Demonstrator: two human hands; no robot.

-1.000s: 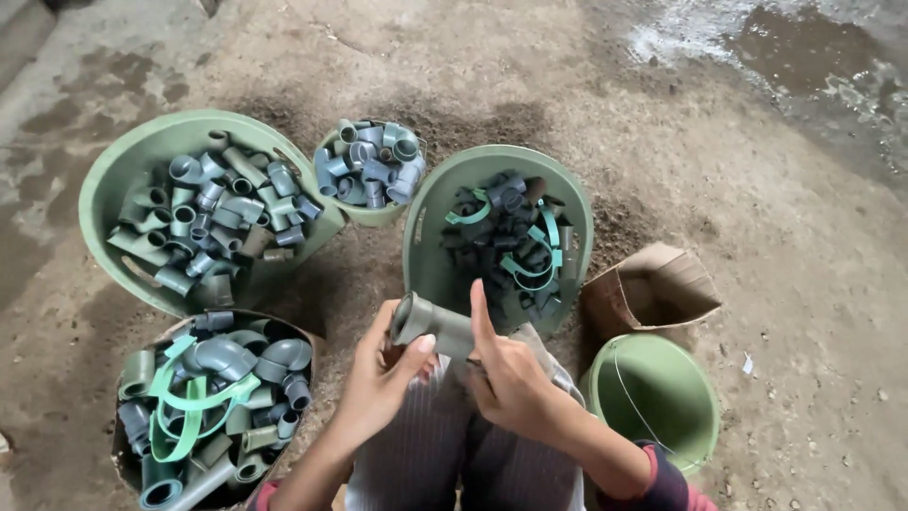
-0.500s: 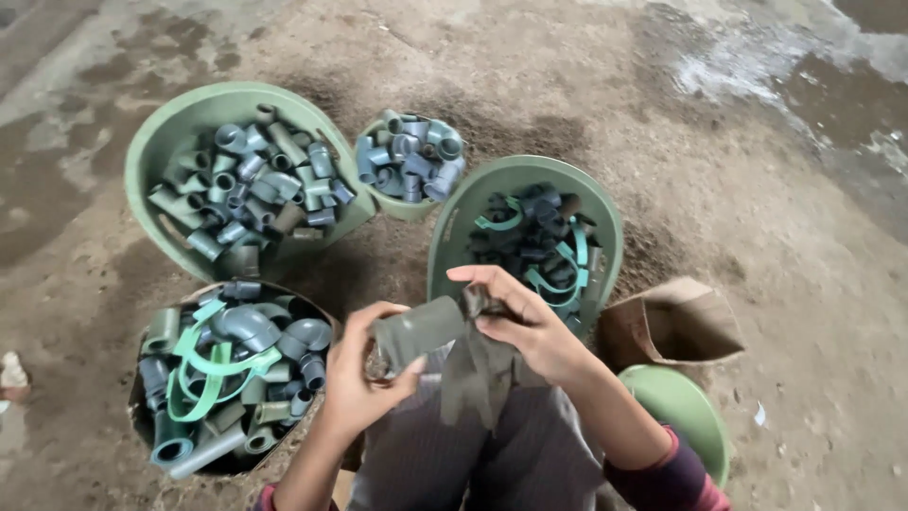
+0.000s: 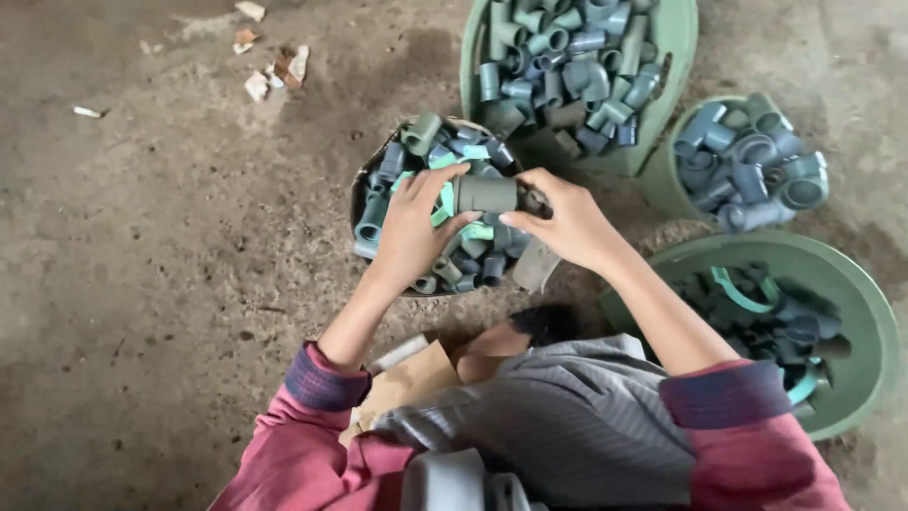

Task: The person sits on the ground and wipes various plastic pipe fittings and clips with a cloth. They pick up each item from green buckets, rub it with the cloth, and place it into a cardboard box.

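Bare dusty concrete floor (image 3: pixel 170 284) with pale scraps (image 3: pixel 274 66) far from a round basket of grey pipe fittings (image 3: pixel 378 203), above which left hand (image 3: pixel 411 232) and right hand (image 3: pixel 567 222) both grip a grey plastic pipe coupling (image 3: pixel 487 194); brown cardboard (image 3: pixel 407 383) nearer.

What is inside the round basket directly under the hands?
The basket holds grey-green pipe fittings and light green bands. The hands and the pipe piece they hold cover its middle; deeper layers are hidden.

Green basins (image 3: pixel 856 293) of grey fittings, paper scraps (image 3: pixel 274 71) on dirt floor (image 3: pixel 151 284)
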